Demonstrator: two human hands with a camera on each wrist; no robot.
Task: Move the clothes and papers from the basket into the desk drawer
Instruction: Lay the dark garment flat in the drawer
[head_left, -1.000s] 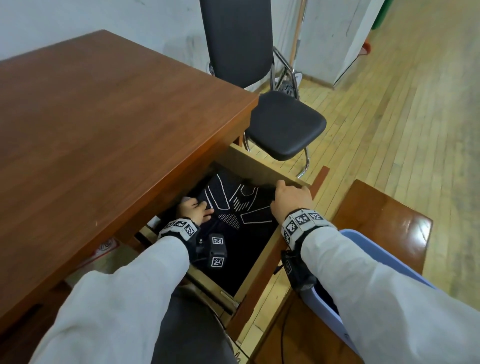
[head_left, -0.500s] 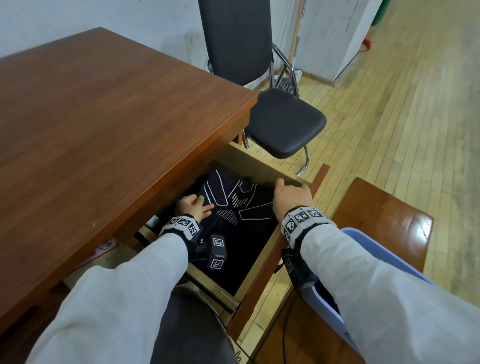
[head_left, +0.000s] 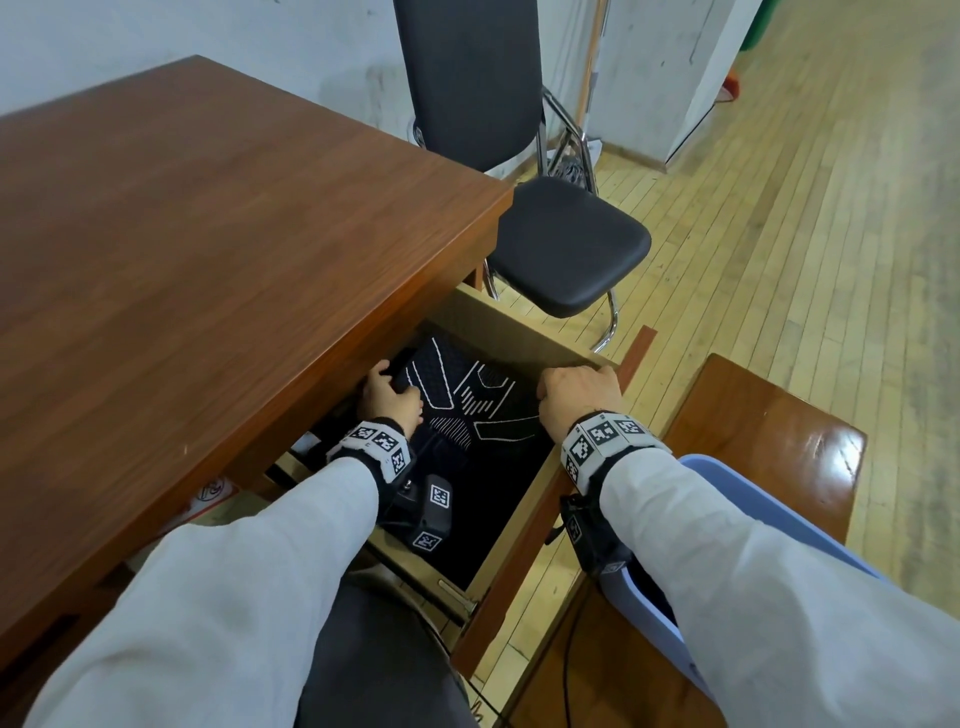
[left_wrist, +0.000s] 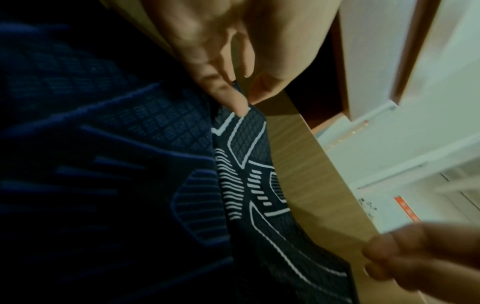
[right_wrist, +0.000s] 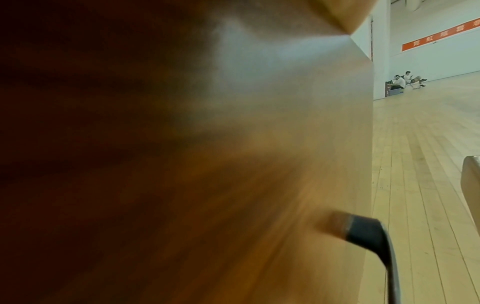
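Note:
A dark garment (head_left: 467, 410) with white line patterns lies in the open desk drawer (head_left: 524, 332). My left hand (head_left: 389, 397) reaches in under the desk's edge and pinches the garment's far left edge (left_wrist: 249, 131) between thumb and fingers (left_wrist: 233, 100). My right hand (head_left: 576, 389) sits at the drawer's front corner, fingers (left_wrist: 405, 263) curled at the garment's right edge. The lilac-blue basket (head_left: 769, 499) stands on a wooden bench (head_left: 779, 415) at my right, mostly hidden under my right arm. No papers are in sight.
The brown desk top (head_left: 208, 234) overhangs the drawer's left part. A black chair (head_left: 566, 244) stands just beyond the drawer. The drawer front with its dark handle (right_wrist: 369, 232) fills the right wrist view. A cable (head_left: 566, 649) runs over the wooden floor.
Both hands have crept slightly toward the drawer's far end with the garment. The left hand is now deeper under the desk's edge.

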